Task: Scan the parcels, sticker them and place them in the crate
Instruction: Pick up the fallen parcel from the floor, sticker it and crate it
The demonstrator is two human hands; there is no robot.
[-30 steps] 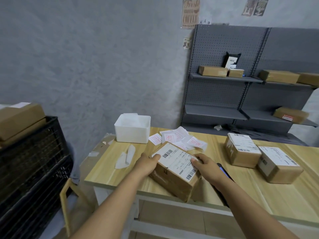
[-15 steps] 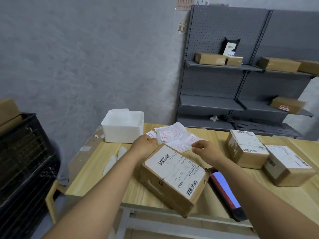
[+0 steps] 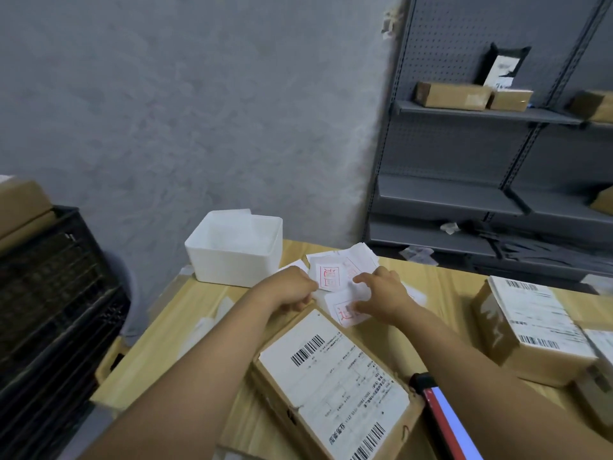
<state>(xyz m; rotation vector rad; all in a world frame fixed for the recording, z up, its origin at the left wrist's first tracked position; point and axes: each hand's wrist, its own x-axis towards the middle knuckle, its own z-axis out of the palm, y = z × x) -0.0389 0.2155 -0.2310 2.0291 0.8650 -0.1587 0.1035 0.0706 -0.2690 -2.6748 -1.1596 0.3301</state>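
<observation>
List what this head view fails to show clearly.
- Scanner: cut off by the bottom edge and partly behind the right forearm.
- Crate: left edge cuts it off; contents hidden.
- Sticker pile: both hands cover part; red print too small to read.
- Rightmost parcel: cut by the right edge.

We counted three labelled parcels (image 3: 335, 383) on the surface (image 3: 185, 333), one white bin (image 3: 234, 250), one black crate (image 3: 49, 310), one lit scanner (image 3: 447, 423), and four boxes (image 3: 451, 94) on the shelves (image 3: 484, 114).
</observation>
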